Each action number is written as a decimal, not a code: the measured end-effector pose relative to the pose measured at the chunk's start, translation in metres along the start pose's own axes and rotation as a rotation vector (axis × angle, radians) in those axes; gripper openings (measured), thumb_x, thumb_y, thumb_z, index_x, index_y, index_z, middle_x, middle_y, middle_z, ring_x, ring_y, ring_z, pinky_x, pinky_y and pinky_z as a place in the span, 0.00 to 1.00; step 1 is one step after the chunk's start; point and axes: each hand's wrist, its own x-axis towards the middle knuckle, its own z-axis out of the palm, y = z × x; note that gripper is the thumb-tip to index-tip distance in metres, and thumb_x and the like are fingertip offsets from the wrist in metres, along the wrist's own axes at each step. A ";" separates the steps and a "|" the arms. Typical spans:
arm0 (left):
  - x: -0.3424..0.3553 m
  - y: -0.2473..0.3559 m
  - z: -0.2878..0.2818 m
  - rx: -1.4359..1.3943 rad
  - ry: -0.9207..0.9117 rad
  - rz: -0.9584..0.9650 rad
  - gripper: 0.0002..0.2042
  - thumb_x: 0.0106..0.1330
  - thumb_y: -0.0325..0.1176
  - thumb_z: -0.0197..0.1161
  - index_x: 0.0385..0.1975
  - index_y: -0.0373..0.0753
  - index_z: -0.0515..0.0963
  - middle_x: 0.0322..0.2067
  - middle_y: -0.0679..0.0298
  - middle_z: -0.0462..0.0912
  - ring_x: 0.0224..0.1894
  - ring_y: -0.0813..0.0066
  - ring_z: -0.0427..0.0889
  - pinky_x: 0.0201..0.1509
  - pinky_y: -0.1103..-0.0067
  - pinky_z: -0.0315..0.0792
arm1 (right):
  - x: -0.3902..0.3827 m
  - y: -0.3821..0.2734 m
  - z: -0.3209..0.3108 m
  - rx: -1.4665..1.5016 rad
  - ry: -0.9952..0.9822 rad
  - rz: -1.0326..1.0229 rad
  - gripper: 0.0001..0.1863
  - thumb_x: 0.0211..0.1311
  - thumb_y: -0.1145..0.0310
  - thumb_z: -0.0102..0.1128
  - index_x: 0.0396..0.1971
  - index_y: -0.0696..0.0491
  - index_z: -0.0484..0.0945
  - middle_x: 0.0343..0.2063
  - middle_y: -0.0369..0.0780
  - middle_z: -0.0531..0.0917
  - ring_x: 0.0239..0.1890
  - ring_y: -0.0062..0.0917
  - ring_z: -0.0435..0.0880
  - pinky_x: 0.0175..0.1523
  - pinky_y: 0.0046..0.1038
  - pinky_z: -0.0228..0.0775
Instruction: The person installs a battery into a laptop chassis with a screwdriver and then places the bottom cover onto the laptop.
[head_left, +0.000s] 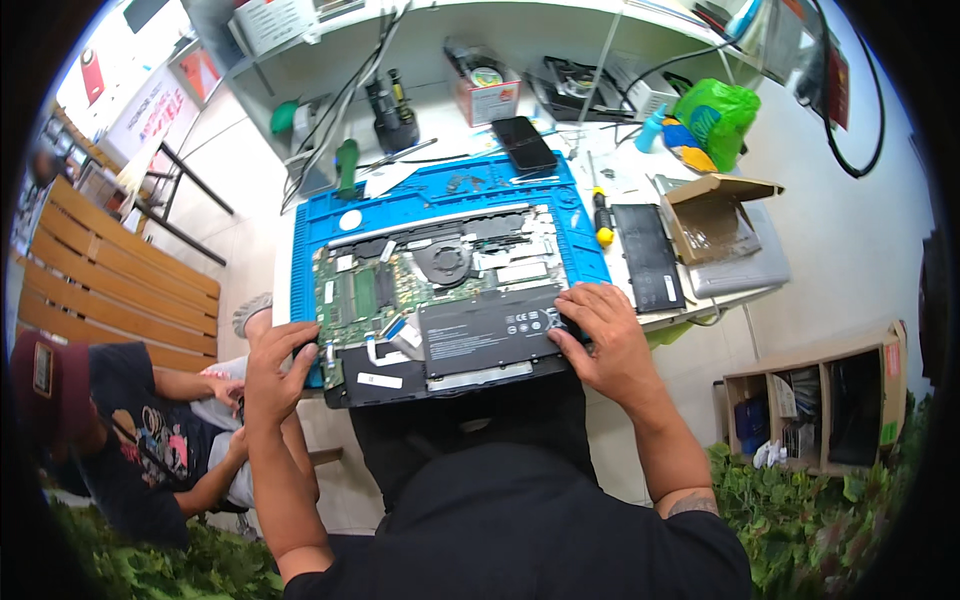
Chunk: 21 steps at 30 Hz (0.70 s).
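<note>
An opened laptop base [400,300] lies on a blue repair mat [400,205], its near edge jutting over the table's front. Inside show a green circuit board [345,300], a round fan [443,262] and a flat black battery [490,335] at the near right. My left hand [275,370] grips the laptop's left edge near the front corner, the thumb apart from the fingers. My right hand [605,335] is closed over the battery's right end, thumb and fingertips on its top. White ribbon cables [385,350] stand up left of the battery.
Right of the mat lie a yellow-and-black screwdriver [603,215], another black battery [648,255] and an open cardboard box [715,225] on a silver laptop [755,265]. A phone [524,146] rests at the back. Left, a person [150,430] sits beside a wooden bench [120,275].
</note>
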 end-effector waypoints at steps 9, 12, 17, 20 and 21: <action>-0.020 -0.049 0.030 -0.260 0.163 -0.038 0.08 0.75 0.24 0.66 0.48 0.29 0.88 0.53 0.52 0.89 0.58 0.61 0.85 0.69 0.70 0.74 | -0.031 -0.004 -0.007 0.050 0.308 0.092 0.15 0.61 0.73 0.77 0.49 0.56 0.89 0.50 0.43 0.90 0.59 0.41 0.86 0.70 0.46 0.73; -0.020 -0.057 0.026 -0.322 0.115 -0.060 0.10 0.78 0.26 0.65 0.52 0.27 0.86 0.55 0.52 0.88 0.59 0.63 0.84 0.70 0.70 0.73 | -0.048 0.005 -0.021 0.046 0.386 0.148 0.15 0.60 0.76 0.76 0.48 0.56 0.89 0.48 0.44 0.90 0.55 0.42 0.88 0.65 0.44 0.76; -0.016 -0.036 0.023 -0.353 0.181 -0.104 0.12 0.80 0.28 0.64 0.55 0.27 0.85 0.57 0.51 0.88 0.62 0.60 0.84 0.72 0.68 0.72 | -0.059 -0.007 -0.023 0.023 0.175 0.104 0.22 0.64 0.68 0.77 0.56 0.56 0.86 0.56 0.45 0.88 0.66 0.43 0.83 0.72 0.46 0.72; -0.017 0.015 0.011 -0.014 0.207 0.094 0.17 0.71 0.28 0.71 0.56 0.28 0.85 0.59 0.47 0.87 0.63 0.51 0.85 0.73 0.64 0.73 | -0.060 -0.015 -0.009 0.043 0.023 0.034 0.28 0.67 0.60 0.77 0.63 0.55 0.83 0.62 0.44 0.85 0.74 0.42 0.77 0.78 0.49 0.65; -0.020 0.030 0.008 -0.003 0.170 0.147 0.18 0.68 0.28 0.73 0.56 0.28 0.85 0.59 0.46 0.87 0.63 0.49 0.85 0.72 0.64 0.73 | -0.058 -0.017 -0.006 0.059 0.007 0.026 0.27 0.66 0.60 0.77 0.63 0.55 0.83 0.61 0.44 0.85 0.75 0.42 0.76 0.78 0.50 0.65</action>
